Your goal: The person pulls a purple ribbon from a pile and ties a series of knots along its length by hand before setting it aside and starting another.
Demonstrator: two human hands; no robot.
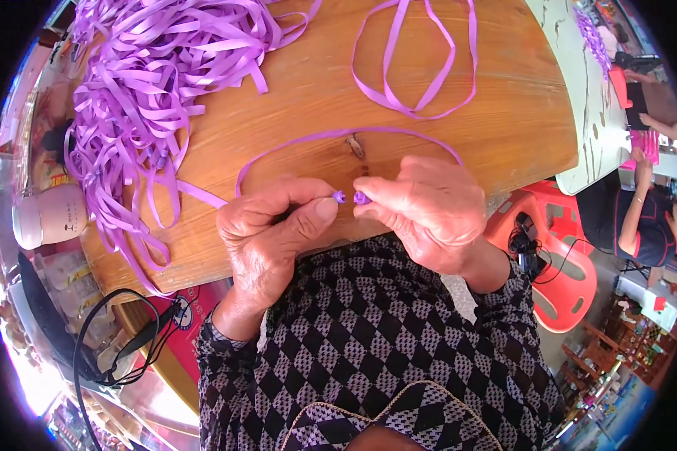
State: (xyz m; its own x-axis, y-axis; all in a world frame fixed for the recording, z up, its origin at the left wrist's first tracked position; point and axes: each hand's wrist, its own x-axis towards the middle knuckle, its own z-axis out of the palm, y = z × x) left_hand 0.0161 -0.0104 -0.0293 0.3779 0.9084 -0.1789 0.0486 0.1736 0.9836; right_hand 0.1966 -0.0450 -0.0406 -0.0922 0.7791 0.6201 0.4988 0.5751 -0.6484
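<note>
Near the front edge of the wooden table, my left hand point(274, 233) pinches a small purple plastic piece point(339, 197) between thumb and forefinger. My right hand point(436, 214) pinches a second small purple piece point(362, 198), likewise by thumb and fingers. The two pieces, which look like halves of a lanyard clasp, face each other with a narrow gap between them. A purple ribbon point(346, 132) arcs over the tabletop behind my hands, from the left hand round to the right. Most of each piece is hidden by my fingers.
A large heap of purple ribbons point(165, 75) covers the table's left side. Another looped ribbon point(387, 98) lies at the far right of the wooden table point(519, 113). A pale cup point(53, 218) stands left, a red plastic stool point(560, 286) right. A co-worker point(647, 225) sits farther right.
</note>
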